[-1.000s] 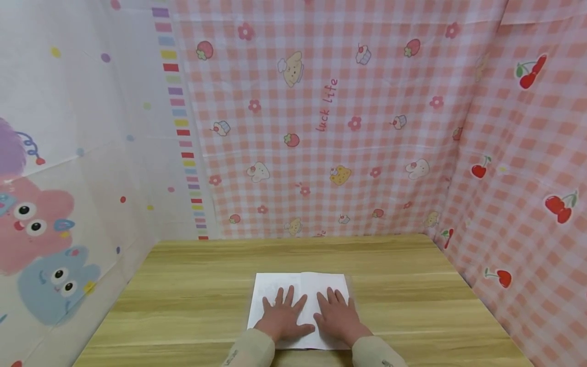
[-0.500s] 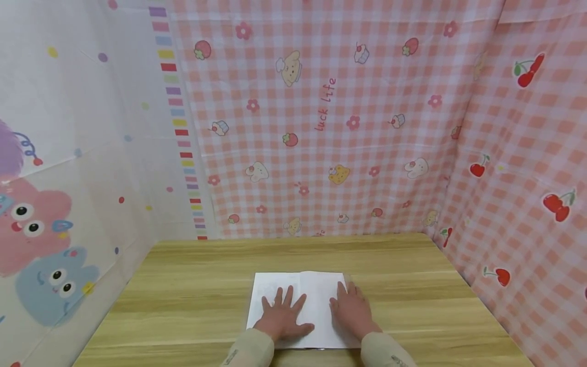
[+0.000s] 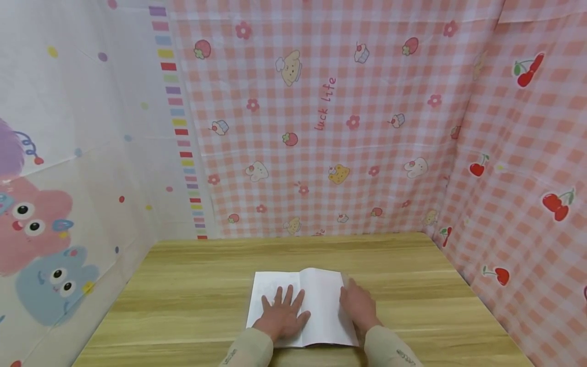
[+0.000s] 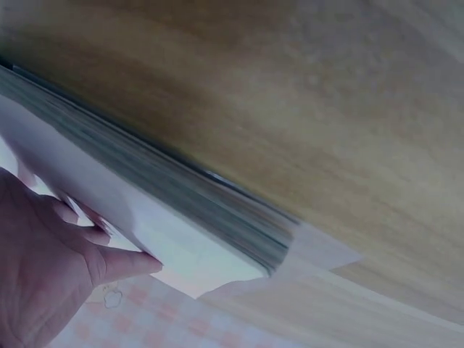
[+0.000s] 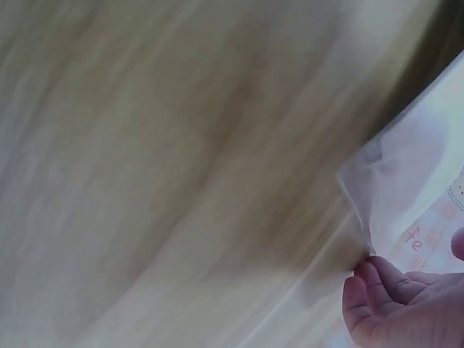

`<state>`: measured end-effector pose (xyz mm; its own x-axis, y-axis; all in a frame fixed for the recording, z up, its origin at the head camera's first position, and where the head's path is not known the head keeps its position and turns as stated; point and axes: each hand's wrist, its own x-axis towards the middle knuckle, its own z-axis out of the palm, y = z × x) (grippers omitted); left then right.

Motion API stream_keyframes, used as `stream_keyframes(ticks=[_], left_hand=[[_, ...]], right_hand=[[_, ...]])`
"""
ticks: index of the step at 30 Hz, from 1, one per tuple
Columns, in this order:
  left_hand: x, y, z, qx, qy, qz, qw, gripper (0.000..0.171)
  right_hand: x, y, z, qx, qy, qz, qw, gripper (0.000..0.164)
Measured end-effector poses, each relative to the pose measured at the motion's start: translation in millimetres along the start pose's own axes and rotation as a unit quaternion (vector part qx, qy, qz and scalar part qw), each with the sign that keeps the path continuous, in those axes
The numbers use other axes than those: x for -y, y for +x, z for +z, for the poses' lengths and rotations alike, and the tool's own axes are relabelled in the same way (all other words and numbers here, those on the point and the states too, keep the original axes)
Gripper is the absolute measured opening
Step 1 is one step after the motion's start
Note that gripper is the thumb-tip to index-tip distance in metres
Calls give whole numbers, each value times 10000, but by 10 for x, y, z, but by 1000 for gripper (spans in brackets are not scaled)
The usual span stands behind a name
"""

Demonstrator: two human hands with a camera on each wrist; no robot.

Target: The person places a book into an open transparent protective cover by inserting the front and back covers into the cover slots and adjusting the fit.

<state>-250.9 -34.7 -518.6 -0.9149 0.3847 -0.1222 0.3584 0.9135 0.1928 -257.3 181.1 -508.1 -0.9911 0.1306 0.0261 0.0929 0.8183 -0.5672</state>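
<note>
An open book point(image 3: 323, 306) with white pages lies on the wooden table. My left hand point(image 3: 281, 317) rests on its left page with fingers spread. In the left wrist view the thick stack of page edges point(image 4: 217, 210) shows beside that hand point(image 4: 43, 268). At the book's right edge my right hand point(image 3: 359, 306) has its fingers curled around the border. The right page bows up near the fold. In the right wrist view, the fingertips point(image 5: 367, 267) grip the raised edge of the pale sheet point(image 5: 391, 174), and the thumb stands partly out of frame.
A clear cover flap point(image 4: 319, 254) sticks out past the book's corner. The wooden table point(image 3: 192, 300) runs around the book on all sides. Pink checked cloth point(image 3: 321, 153) hangs behind and at the right, white printed cloth point(image 3: 91, 153) at the left.
My right hand has slid from the right page out to its right edge, its fingers now curling there. The right page has risen near the fold. The left hand stays nearly still.
</note>
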Motion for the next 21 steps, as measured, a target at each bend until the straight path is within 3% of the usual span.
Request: stream_keyframes(ticks=[3, 8, 16, 21], left_hand=[[8, 7, 11, -21, -12, 7, 10000, 64], [17, 7, 14, -48, 36, 30, 10000, 61], [26, -1, 22, -131, 99, 61, 9998, 56], [34, 3, 32, -145, 20, 74, 9999, 57]], right_hand=[[15, 7, -46, 53, 641, 118, 9979, 51], [-32, 67, -75, 124, 1674, 497, 9845, 54], [-169, 150, -12, -153, 2247, 838, 9707, 44], [-133, 155, -13, -157, 2670, 882, 9595, 41]])
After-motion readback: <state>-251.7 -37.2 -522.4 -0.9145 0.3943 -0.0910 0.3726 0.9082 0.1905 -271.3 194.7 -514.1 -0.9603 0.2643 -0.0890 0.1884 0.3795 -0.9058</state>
